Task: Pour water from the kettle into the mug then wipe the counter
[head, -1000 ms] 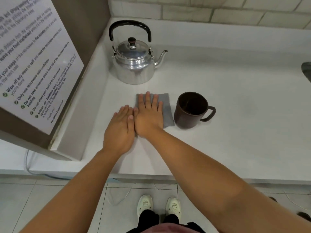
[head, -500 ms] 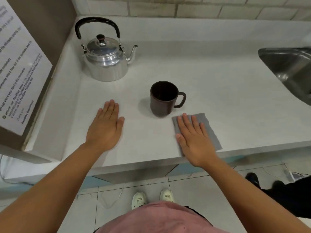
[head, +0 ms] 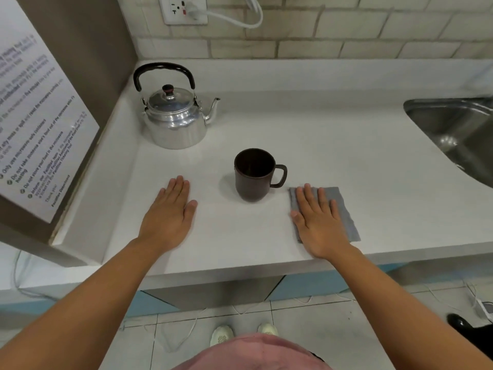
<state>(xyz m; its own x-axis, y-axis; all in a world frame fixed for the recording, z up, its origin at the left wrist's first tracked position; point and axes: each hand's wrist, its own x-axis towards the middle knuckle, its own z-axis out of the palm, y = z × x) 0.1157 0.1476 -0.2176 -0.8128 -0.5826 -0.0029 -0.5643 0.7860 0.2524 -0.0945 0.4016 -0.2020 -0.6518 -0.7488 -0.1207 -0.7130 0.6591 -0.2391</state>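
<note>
A shiny metal kettle [head: 176, 121] with a black handle stands upright at the back left of the white counter [head: 333, 145], spout pointing right. A dark brown mug [head: 253, 174] stands in the middle, handle to the right. My left hand [head: 169, 217] lies flat and empty on the counter, left of the mug. My right hand [head: 318, 222] lies flat, fingers apart, on a grey cloth [head: 344, 209] just right of the mug near the front edge. The cloth's left part is hidden under the hand.
A steel sink [head: 458, 132] is sunk into the counter at the right. A brown cabinet side with a printed notice [head: 40, 124] walls off the left. A wall socket [head: 184, 9] with a white cable sits above the kettle on the tiled wall.
My right hand slid the cloth from left of the mug to its right side. My left hand moved apart and stayed flat. The view tilted up since half a second ago.
</note>
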